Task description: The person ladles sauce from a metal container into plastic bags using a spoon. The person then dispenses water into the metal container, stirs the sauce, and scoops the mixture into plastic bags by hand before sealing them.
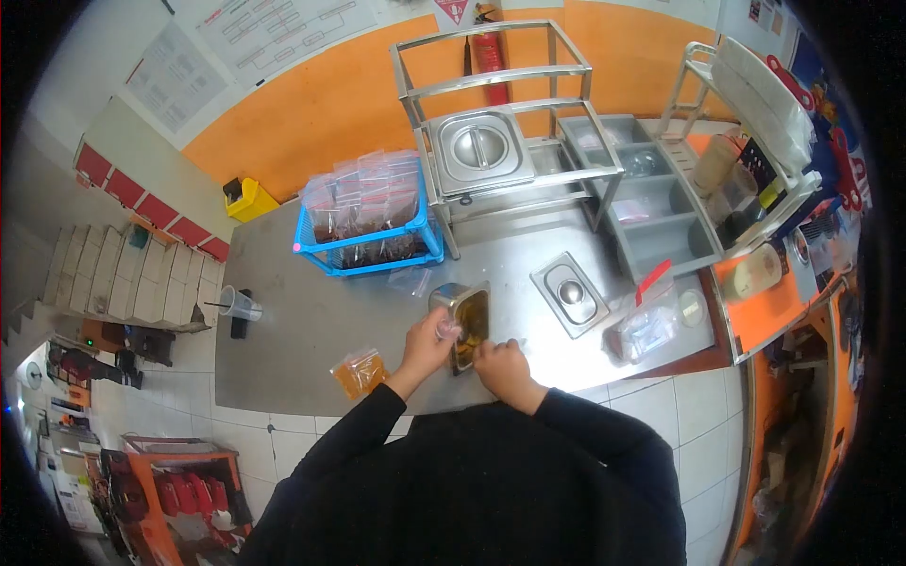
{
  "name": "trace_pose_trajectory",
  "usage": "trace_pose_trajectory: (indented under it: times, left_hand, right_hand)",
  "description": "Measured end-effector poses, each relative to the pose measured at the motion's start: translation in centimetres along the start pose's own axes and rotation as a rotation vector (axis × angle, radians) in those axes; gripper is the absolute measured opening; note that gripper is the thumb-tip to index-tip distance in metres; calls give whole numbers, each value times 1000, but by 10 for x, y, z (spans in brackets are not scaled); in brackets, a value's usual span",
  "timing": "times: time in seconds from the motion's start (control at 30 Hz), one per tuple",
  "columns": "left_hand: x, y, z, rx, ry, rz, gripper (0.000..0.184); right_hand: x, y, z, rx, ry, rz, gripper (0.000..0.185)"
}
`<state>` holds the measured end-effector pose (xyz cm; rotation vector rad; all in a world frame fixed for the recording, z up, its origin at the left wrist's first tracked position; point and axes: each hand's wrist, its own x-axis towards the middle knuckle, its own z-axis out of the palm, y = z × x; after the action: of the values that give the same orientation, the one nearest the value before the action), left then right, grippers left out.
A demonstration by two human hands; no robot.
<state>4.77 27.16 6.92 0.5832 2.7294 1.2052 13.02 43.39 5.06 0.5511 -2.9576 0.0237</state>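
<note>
A narrow steel food pan [487, 300] with yellow-brown contents stands at the front of the steel table. My left hand [427, 347] is at its left side, fingers closed on a small clear plastic bag [447, 330]. At the pan's right front side, my right hand [507, 368] has its fingers curled in; what they hold is hidden. A clear zip bag of orange-yellow powder [360, 374] lies left of my left hand. The pan's steel lid [570, 294] rests on the table to the right.
A blue basket [321, 253] of filled zip bags stands behind the pan. Further back is a steel rack [408, 90] with a lidded pan [477, 151]. A grey divided tray [665, 247], a bag with a red strip [646, 325] and a plastic cup [242, 305] also occupy the table.
</note>
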Motion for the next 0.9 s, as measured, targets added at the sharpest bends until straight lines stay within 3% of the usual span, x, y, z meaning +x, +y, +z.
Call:
trace_pose_trajectory:
  times: [0.07,0.17,0.47,0.67,0.77,0.9]
  left_hand:
    - [2,-8,0,-31,6,6,27]
    - [0,-20,-2,-134,-2,-13,27]
    - [-26,-63,-3,-481,14,-134,24]
    - [-41,-50,-4,-673,31,-156,25]
    - [-47,-50,-1,-687,10,-147,25]
    - [-53,-50,5,-721,-38,-146,25]
  right_hand:
    - [1,3,-2,58,-66,-44,10]
    - [0,14,2,208,-171,76,13]
    - [-35,15,-22,109,57,192,26]
    - [-43,16,-27,114,-25,164,26]
    - [-52,14,-42,114,104,161,24]
    - [-71,11,-45,117,96,228,24]
